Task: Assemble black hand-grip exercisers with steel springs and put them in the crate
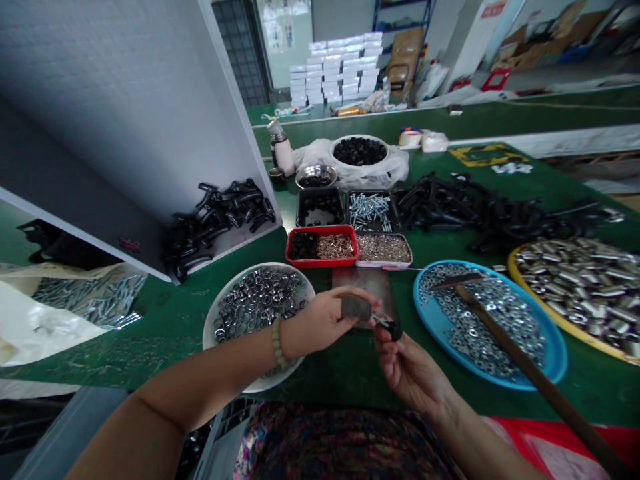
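A small black plastic knob with a steel bolt (393, 329) sits above the green tabletop (165, 353), clamped in the closed grip of the right hand (411, 371). Just beside it, the left hand (320, 320) grips a dark grey cylindrical sleeve (356, 308). Much is left: a white round bowl (207, 327) holds many steel rings, a blue round plate (560, 360) is covered in steel washers, and black plastic handles (475, 213) lie heaped far right.
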Tool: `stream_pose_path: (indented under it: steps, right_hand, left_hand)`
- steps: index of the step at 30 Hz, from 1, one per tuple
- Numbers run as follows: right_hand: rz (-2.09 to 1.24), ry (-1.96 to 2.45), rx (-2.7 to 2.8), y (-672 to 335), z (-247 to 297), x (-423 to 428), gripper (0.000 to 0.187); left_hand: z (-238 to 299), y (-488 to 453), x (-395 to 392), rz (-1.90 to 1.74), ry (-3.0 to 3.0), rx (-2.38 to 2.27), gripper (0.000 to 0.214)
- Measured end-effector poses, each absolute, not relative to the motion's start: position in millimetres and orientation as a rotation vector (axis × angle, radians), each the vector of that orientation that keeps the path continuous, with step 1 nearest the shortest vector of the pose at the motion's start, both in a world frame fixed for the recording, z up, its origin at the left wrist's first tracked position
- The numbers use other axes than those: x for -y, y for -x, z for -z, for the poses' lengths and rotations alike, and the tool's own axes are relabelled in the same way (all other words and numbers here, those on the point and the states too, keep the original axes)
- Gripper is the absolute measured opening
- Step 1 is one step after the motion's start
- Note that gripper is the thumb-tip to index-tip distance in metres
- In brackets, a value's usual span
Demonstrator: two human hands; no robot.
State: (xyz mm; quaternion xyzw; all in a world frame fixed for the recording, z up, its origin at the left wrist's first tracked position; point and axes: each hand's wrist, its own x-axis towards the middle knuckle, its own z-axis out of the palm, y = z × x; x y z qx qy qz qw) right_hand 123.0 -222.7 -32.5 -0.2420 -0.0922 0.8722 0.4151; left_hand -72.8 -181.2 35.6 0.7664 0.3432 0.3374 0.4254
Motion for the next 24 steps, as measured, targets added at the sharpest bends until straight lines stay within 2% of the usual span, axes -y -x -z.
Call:
stream_pose_path:
  steps: [5, 8, 13, 17, 20, 22, 24]
  right_hand:
    - [-2.089, 0.641, 0.287, -125, 24, 213, 0.040]
    - [-2.047, 0.661, 0.385, -126, 28, 211, 0.039]
    - [-1.967, 0.745, 0.749, -130, 41, 215, 0.033]
    - [-1.623, 0.871, 1.332, -142, 35, 217, 0.021]
    - [-1.395, 0.916, 1.612, -148, 26, 218, 0.021]
    - [-1.549, 0.886, 1.419, -147, 24, 220, 0.021]
    - [-1.842, 0.788, 1.037, -141, 26, 221, 0.028]
  left_hand:
    - [-20, 75, 175, -0.987, -2.096, -0.908, 0.026]
    - [-17, 75, 173, -0.865, -1.898, -1.002, 0.030]
    - [-21, 74, 173, -0.584, -1.482, -0.877, 0.028]
    - [-16, 71, 170, -0.538, -1.225, -1.017, 0.024]
    - [-16, 68, 169, -0.520, -1.168, -1.006, 0.021]
    - [-20, 67, 171, -0.574, -1.249, -0.986, 0.021]
    - [-27, 66, 176, -0.670, -1.399, -0.949, 0.016]
